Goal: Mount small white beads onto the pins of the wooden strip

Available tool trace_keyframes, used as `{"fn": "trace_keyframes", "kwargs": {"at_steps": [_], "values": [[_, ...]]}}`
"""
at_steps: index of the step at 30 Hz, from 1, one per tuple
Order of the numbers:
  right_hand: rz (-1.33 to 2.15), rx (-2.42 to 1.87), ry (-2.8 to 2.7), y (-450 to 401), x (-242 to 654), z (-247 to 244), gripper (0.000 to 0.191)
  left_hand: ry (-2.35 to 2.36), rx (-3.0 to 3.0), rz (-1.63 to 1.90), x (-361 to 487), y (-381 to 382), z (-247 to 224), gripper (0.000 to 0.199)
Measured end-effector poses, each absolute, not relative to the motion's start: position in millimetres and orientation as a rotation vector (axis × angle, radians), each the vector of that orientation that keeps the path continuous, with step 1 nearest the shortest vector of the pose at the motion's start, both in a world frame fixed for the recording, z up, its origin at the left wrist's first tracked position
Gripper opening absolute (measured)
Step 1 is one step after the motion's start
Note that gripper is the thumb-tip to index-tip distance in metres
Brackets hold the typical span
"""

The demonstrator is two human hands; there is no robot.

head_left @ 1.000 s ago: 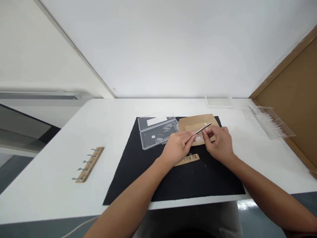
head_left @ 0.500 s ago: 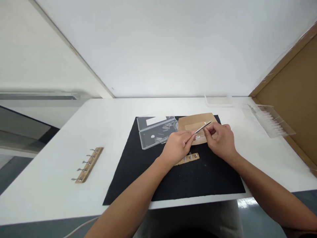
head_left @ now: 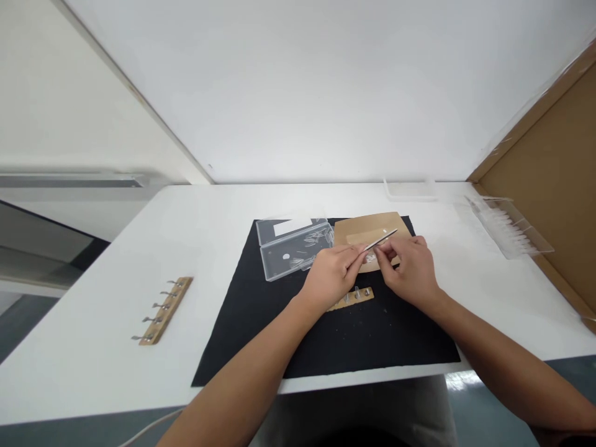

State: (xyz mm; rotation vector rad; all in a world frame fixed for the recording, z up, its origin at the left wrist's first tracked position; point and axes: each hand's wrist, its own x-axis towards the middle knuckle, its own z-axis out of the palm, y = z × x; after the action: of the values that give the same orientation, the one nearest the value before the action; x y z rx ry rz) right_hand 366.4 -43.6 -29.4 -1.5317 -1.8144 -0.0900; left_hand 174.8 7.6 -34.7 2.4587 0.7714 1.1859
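My left hand (head_left: 333, 270) is closed on a thin flat strip that looks like a nail file (head_left: 382, 239), pale with a dark edge, slanting up to the right. Close beside its lower part, my right hand (head_left: 407, 264) is pinched at the fingertips; what it holds, if anything, is too small to make out. Under both hands lies a brown paper sheet (head_left: 349, 230) with small clear bits on it. Nearer me, a short wooden strip (head_left: 367, 293) bears small metal clips, partly hidden by my left hand.
An open clear plastic case (head_left: 274, 270) with clear nail-tip-like pieces lies on the black mat (head_left: 261, 335). To the left stands another wooden strip with metal clips (head_left: 165, 313). Clear trays (head_left: 507, 230) are at the right, by a brown panel (head_left: 549, 186).
My right hand has shifted slightly left and down along the strip, its fingertips now nearer my left fingers. My left hand and the strip stay almost in place.
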Motion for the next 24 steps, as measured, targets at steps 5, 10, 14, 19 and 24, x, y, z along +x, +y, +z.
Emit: {"fn": "trace_keyframes", "kwargs": {"at_steps": [5, 10, 14, 19, 24], "values": [[-0.201, -1.44, -1.801, -46.4, 365.2, -28.7, 0.017, 0.791, 2.483, 1.168, 173.6, 8.8, -36.0, 0.022], [-0.036, -1.436, -1.766, -45.5, 371.6, -34.5, 0.014, 0.951, 2.436, 1.048, 171.8, 8.7, -34.4, 0.022], [0.173, -1.434, -1.664, -46.9, 373.7, -34.0, 0.016, 1.073, 2.302, 0.989, 171.2, 5.7, -28.2, 0.034], [0.429, -1.403, -1.52, -49.0, 374.4, -32.5, 0.019, 1.026, 2.27, 0.988, 170.8, 2.5, -25.4, 0.032], [0.561, -1.406, -1.415, -48.4, 374.9, -35.1, 0.023, 0.985, 2.377, 0.947, 168.4, 1.5, -24.9, 0.035]]}}
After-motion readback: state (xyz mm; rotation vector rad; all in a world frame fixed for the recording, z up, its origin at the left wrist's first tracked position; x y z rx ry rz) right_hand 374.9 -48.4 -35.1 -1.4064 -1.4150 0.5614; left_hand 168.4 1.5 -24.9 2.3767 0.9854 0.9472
